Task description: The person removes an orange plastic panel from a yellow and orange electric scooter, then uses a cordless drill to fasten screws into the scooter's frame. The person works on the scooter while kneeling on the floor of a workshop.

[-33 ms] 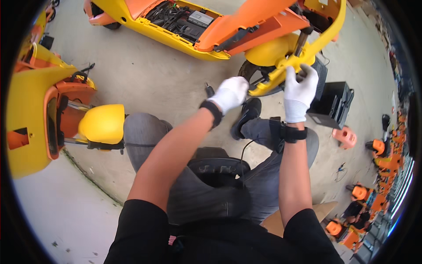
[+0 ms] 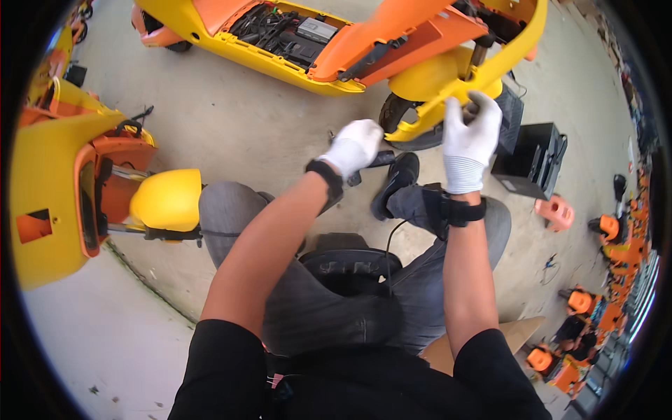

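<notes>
Two yellow-and-orange scooters: one overturned scooter (image 2: pixel 336 42) ahead with belly wiring exposed, second scooter (image 2: pixel 63 189) at left on concrete floor (image 2: pixel 231 133). One black battery box (image 2: pixel 532 164) just beside front wheel (image 2: pixel 395 112). Step in hand, judged: freeing yellow front fender (image 2: pixel 448 87). Right hand (image 2: pixel 470 140), white-gloved, closed on fender edge; left hand (image 2: pixel 353 145) curled, apparently holding a dark tool. Next move needs steady counter-grip.
</notes>
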`<state>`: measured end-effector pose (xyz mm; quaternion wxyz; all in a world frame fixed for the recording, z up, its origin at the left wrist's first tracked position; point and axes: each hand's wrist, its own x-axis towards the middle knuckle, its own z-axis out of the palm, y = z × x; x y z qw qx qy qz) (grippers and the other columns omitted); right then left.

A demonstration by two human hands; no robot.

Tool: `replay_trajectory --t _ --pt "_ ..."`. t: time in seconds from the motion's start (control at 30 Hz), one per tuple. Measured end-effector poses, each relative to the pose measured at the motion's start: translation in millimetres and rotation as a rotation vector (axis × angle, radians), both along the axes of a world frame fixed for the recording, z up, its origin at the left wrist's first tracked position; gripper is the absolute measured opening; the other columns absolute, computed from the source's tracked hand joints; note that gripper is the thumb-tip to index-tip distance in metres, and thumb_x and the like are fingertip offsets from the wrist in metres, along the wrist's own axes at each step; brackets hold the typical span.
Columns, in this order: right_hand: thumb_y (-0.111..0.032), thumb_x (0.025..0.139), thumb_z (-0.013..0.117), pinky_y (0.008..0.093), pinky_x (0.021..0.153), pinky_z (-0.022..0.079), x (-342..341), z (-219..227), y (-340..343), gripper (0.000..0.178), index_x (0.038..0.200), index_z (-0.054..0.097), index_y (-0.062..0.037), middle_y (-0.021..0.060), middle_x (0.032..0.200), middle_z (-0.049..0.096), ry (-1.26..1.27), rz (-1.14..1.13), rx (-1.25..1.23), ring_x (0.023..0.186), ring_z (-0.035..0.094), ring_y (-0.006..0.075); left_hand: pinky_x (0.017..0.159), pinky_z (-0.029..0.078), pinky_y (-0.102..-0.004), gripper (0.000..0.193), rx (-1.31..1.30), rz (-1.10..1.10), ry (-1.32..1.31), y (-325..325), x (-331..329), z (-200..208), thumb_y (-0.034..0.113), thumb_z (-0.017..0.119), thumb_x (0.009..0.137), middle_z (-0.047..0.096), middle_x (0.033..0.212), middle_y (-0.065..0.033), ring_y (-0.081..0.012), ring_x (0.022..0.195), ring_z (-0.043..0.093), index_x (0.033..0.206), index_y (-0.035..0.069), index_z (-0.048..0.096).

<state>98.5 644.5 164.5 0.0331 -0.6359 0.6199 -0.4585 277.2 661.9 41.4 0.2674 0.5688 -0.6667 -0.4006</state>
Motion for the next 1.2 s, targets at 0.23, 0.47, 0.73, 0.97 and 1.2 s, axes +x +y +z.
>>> replay_trajectory --t 0.23,0.47,0.73,0.97,1.2 --pt "-0.02 0.088 0.059 0.0426 0.085 0.051 82 -69 9 0.024 0.105 0.065 -0.0045 0.021 0.098 0.067 -0.236 0.441 0.501 0.095 0.063 0.0395 0.053 0.049 -0.0293 0.026 0.611 0.511 0.284 -12 93 51 0.018 0.049 0.097 0.053 0.072 -0.0018 -0.0131 0.053 0.05 0.108 -0.002 0.062" --pt "-0.025 0.09 0.057 0.0378 0.093 0.05 77 -163 -37 0.058 0.139 0.043 0.0022 0.0201 0.11 0.068 -0.678 0.053 0.803 0.106 0.064 0.0338 0.061 0.05 -0.0311 0.022 0.67 0.556 0.515 -34 120 35 0.017 0.051 0.099 0.049 0.074 0.0001 -0.0113 0.062 0.048 0.109 -0.001 0.058" --pt "-0.028 0.084 0.062 0.04 0.087 0.051 103 -170 -58 0.04 0.109 0.066 0.002 0.0238 0.1 0.069 -0.75 0.13 0.813 0.097 0.065 0.0385 0.066 0.057 -0.0348 0.062 0.812 0.606 0.68 -64 90 -5 0.053 0.045 0.1 0.051 0.075 -0.0014 -0.0129 0.064 0.052 0.114 -0.006 0.055" --pt "-0.025 0.09 0.06 0.0417 0.087 0.052 104 -158 -70 0.03 0.101 0.066 0.0017 0.0241 0.097 0.068 -0.724 0.107 1.012 0.098 0.066 0.0367 0.075 0.054 -0.0394 0.074 0.837 0.647 0.765 -91 70 -17 0.062 0.045 0.095 0.054 0.116 -0.0133 -0.0214 0.091 0.057 0.13 -0.003 0.042" --pt "-0.032 0.096 0.053 0.0421 0.086 0.054 115 -158 -76 0.036 0.108 0.061 0.0009 0.0205 0.1 0.069 -0.517 0.139 1.099 0.096 0.067 0.035 0.099 0.048 -0.0466 0.06 0.87 0.652 0.769 -105 70 -14 0.043 0.055 0.091 0.055 0.133 -0.0136 -0.0302 0.119 0.056 0.137 0.006 0.043"
